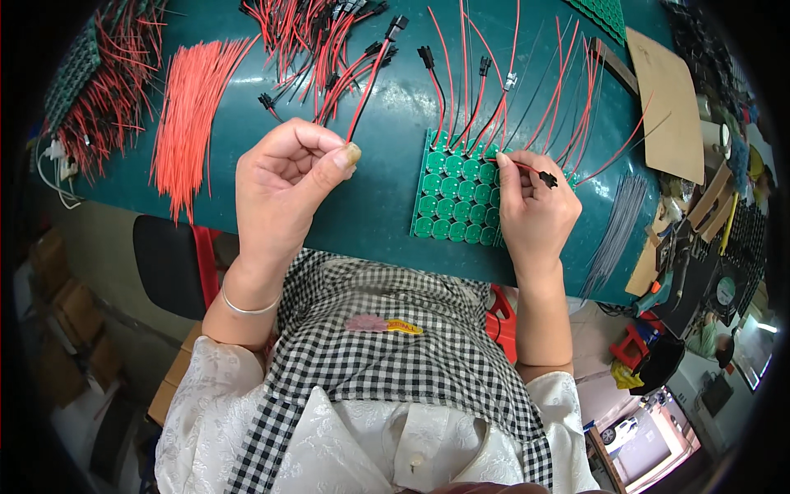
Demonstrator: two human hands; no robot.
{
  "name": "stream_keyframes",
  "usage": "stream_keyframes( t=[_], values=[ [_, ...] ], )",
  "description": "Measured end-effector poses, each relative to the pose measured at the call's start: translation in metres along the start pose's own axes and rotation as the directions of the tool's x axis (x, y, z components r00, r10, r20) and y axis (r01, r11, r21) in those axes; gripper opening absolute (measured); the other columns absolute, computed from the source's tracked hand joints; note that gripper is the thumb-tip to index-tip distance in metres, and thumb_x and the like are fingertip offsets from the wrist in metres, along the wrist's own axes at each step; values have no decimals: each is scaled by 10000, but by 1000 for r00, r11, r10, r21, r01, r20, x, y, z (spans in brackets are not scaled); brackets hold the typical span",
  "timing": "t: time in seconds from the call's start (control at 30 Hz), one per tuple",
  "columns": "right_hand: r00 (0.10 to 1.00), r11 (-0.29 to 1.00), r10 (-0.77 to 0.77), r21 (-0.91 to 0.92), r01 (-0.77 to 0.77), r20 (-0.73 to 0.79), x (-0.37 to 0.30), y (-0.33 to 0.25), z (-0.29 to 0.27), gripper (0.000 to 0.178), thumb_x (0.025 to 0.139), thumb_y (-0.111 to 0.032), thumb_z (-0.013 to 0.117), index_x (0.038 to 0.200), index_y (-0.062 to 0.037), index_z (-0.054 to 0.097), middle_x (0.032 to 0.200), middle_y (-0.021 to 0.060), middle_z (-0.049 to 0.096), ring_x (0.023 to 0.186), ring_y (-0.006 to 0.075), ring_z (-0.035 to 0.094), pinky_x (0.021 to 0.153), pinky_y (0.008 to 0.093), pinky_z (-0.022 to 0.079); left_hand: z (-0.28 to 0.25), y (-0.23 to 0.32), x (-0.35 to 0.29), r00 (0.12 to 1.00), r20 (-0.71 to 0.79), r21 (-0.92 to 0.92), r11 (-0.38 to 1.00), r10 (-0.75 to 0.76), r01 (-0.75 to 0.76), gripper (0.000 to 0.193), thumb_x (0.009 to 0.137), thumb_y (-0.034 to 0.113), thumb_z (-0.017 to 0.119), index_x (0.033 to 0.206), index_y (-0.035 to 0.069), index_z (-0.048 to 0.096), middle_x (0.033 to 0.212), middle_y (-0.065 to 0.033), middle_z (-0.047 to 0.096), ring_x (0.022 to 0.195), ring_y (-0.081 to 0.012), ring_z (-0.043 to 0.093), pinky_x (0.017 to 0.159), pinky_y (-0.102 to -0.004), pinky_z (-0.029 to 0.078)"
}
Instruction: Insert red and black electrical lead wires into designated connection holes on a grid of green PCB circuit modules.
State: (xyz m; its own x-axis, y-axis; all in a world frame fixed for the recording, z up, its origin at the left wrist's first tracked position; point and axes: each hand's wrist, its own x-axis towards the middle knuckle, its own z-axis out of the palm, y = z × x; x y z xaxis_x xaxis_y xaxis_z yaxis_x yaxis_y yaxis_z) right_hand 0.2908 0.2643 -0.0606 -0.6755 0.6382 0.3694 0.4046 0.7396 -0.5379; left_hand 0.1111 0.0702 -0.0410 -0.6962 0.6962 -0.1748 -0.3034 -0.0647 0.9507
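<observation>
Thumb and fingertips of my left hand (284, 169) pinch the lower end of a red-and-black connector lead (366, 95), whose black plug points up and away. To the right, a green circuit board (448, 198) with rows of round pads lies on the bench. My right hand (536, 202) is over its right side, closed on a second lead with a black plug (548, 179) sticking out by the fingers. Several leads (469, 111) rise from the board's far edge, with plain red and dark wires farther right. My right hand hides part of the board.
A pile of connector leads (309, 41) lies at the far middle. Cut red wires (197, 115) are bundled on the left, beside wired boards (74, 86). At right are grey wires (619, 226) and a cardboard sheet (665, 107). A black-and-red chair (169, 263) stands at left.
</observation>
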Motion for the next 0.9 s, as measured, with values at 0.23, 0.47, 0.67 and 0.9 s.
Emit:
stream_keyframes(
  t=[0.23,0.47,0.67,0.9],
  values=[
    [997,998,-65,-9,66,37,3,1,-2,128,821,-19,783,848,-35,659,734,78,648,555,225,622,491,339,471,1,-4,-3,1000,20,-1,1000,-6,6,101,918,37,751,947,-5,664,867,-37,695,777,-68,641,728,-205,529],
    [984,986,-155,-52,160,85,7,-2,-6,137,815,-28,782,842,-32,648,729,86,630,573,255,619,516,364,478,4,-4,-4,1000,25,-13,1000,3,-3,97,923,38,747,955,-7,666,872,-46,706,781,-69,649,726,-202,532],
    [985,999,10,30,-15,174,11,-6,-6,179,836,-57,784,784,-16,618,676,109,617,576,271,620,516,362,475,4,-5,-8,1000,26,13,1000,-9,9,86,924,33,743,951,-4,670,857,-37,702,779,-61,646,720,-197,528],
    [997,998,59,-2,-59,59,11,-10,8,230,842,-101,810,783,-22,602,686,116,646,543,224,627,509,336,490,18,-5,-14,996,80,50,998,-32,28,70,938,8,707,973,1,647,897,-72,712,794,-103,682,744,-242,568]
  ],
)
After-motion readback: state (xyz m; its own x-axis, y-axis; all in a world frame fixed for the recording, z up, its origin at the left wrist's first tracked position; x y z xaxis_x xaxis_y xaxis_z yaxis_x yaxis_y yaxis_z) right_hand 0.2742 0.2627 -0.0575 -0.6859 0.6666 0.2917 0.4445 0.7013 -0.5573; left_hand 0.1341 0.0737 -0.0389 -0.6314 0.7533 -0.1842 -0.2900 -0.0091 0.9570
